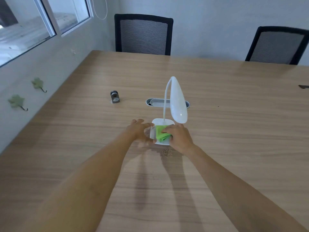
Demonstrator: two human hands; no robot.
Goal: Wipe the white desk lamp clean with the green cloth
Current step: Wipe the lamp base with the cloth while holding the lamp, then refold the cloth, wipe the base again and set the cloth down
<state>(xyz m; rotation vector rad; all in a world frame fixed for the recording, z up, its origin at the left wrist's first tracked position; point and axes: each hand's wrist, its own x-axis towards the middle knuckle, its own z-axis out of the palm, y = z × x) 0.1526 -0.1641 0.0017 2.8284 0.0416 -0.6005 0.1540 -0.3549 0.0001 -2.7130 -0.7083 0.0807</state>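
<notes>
Here, no writing readable anywhere. Lamp (176,104), smooth white plastic with a thin bent neck, stands mid-table (234,131); bare wood-grain all round. Right hand (179,137) presses the crumpled green cloth (161,135) onto the base, fingers together on it. Left hand (139,129) blurred, apparently gripping the base's left edge. Fine crumbs (166,152) lie just near.

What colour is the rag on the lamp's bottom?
Bright green cloth, on the white desk lamp's base, seen from the head camera.
</notes>
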